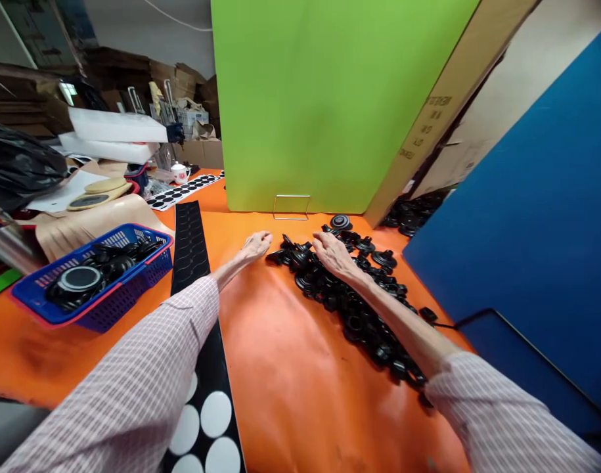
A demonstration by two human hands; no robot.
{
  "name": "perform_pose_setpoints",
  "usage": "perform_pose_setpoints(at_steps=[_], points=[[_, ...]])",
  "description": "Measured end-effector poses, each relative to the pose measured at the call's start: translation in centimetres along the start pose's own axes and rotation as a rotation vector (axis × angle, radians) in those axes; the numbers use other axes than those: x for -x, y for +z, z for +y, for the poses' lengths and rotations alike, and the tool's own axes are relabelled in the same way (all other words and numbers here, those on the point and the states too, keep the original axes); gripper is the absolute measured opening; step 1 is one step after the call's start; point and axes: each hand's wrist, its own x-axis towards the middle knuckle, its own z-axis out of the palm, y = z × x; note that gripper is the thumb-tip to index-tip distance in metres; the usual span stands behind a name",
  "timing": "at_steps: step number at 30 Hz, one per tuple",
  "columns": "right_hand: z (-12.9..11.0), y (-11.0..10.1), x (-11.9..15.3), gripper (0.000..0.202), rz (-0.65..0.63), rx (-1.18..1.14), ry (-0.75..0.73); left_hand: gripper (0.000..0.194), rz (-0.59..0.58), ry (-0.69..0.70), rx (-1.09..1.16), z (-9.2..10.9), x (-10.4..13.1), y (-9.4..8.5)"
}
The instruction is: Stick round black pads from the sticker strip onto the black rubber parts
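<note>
On the orange tabletop (280,368) lies a long heap of black round plastic parts (354,322), some stepped like small suction cups. My left hand (257,245) is closed just left of the heap's far end, fingers curled inward; anything inside them is hidden. Over the far part of the heap, my right hand (331,253) has its fingers bent and drawn together, and I cannot make out what they hold. A separate stepped disc (341,222) rests beyond my right hand. Left of my left hand runs a black strip (189,236) with white round stickers (215,414) at its near end.
A blue basket (127,289) with black parts stands on the left. A green panel (330,98) rises at the back, a thin wire frame (291,196) before it. Cardboard (418,131) and a blue panel (536,249) border the right. A cup (180,173) stands back left.
</note>
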Motion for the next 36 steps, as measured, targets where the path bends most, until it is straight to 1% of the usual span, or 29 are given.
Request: perform_pose_setpoints(at_steps=[3, 6, 9, 12, 14, 17, 20, 22, 24, 27, 29, 31, 34, 36], points=[[2.2, 1.8, -3.0, 0.023, -0.087, -0.003, -0.012, 0.037, 0.021, 0.041, 0.104, -0.6, -2.8, 2.7], [3.1, 3.9, -4.2, 0.026, -0.182, -0.012, -0.032, 0.038, 0.020, 0.068, 0.197, -1.5, -4.4, 4.5], [3.1, 5.4, -4.2, 0.031, -0.259, -0.007, -0.026, 0.032, -0.004, 0.058, 0.256, -2.3, -4.8, 5.1], [2.2, 6.1, -3.0, 0.024, -0.284, 0.003, -0.029, 0.034, -0.015, -0.005, 0.285, -3.0, -3.9, 4.7], [1.1, 6.1, -1.8, 0.022, -0.288, 0.014, -0.033, 0.034, -0.019, -0.054, 0.297, -3.2, -2.5, 4.3], [-1.3, 5.7, 0.4, 0.022, -0.299, 0.038, -0.030, 0.032, -0.008, -0.112, 0.305, -3.1, 0.8, 3.5], [-4.0, 4.7, 2.8, 0.022, -0.315, 0.034, -0.046, 0.029, 0.016, -0.171, 0.280, -2.0, 4.9, 2.8], [-5.1, 4.0, 4.3, 0.025, -0.331, 0.011, -0.071, 0.027, 0.014, -0.216, 0.248, -1.1, 7.4, 2.4], [-5.2, 3.5, 5.4, 0.027, -0.348, -0.013, -0.102, 0.026, 0.012, -0.242, 0.223, -0.4, 9.4, 2.2], [-4.5, 3.7, 6.8, 0.032, -0.395, -0.041, -0.119, 0.029, 0.033, -0.256, 0.197, 0.3, 12.0, 2.0], [-4.1, 4.0, 7.8, 0.034, -0.399, -0.060, -0.157, 0.031, 0.037, -0.262, 0.184, 0.8, 13.7, 1.8], [-4.2, 4.3, 8.9, 0.036, -0.376, -0.055, -0.191, 0.033, 0.030, -0.269, 0.174, 1.3, 14.9, 1.5], [-5.6, 3.7, 10.3, 0.042, -0.359, -0.038, -0.154, 0.034, -0.018, -0.281, 0.165, 2.2, 16.2, 0.7], [-7.1, 2.3, 11.0, 0.045, -0.370, -0.067, -0.082, 0.036, -0.064, -0.284, 0.158, 3.0, 17.2, 0.0]])
